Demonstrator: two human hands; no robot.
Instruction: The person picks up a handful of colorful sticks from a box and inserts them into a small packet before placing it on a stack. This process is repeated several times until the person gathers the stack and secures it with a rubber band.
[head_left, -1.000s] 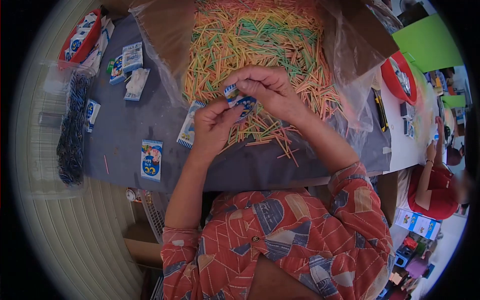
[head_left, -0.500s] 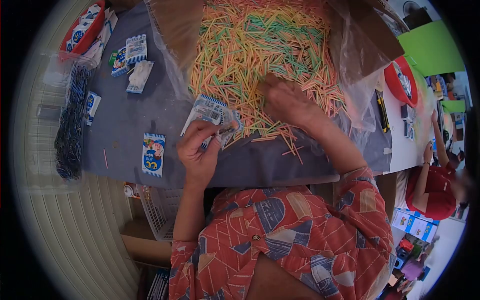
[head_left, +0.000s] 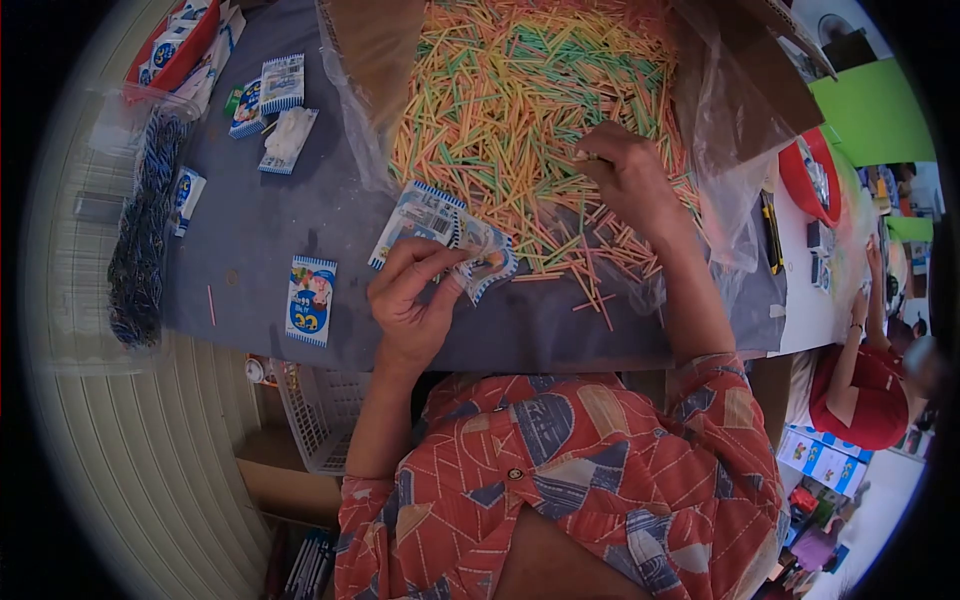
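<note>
A worker in a patterned red shirt (head_left: 560, 440) sits at a grey-covered table (head_left: 540, 330), left hand (head_left: 408, 300) pinching the near edge of a clear-and-blue packet (head_left: 487, 262) between thumb and fingers. The packet is held above the table's front side, overlapping a blue-and-white packet with a barcode (head_left: 415, 225) that lies beyond the hand. The right hand (head_left: 635, 185) hangs over a heap of pastel sticks (head_left: 530, 110), fingers curled together; something pale shows at the tips, but whether they grip a stick cannot be told. A light hold on the packet's edge would probably keep its film from creasing, and a soft touch should spare the sticks, which look likely to snap.

The heap fills a cardboard box (head_left: 375, 60) lined with clear plastic film (head_left: 718, 160), some sticks spilling over its front. To the left, a clear plastic tub (head_left: 95, 207) holds dark, twisted strands (head_left: 150, 220). Farther off, a red bowl (head_left: 205, 40) at far left carries blue-and-white packets (head_left: 163, 50); another red bowl (head_left: 797, 182), right of the box, contains pale wrappers (head_left: 814, 170).
</note>
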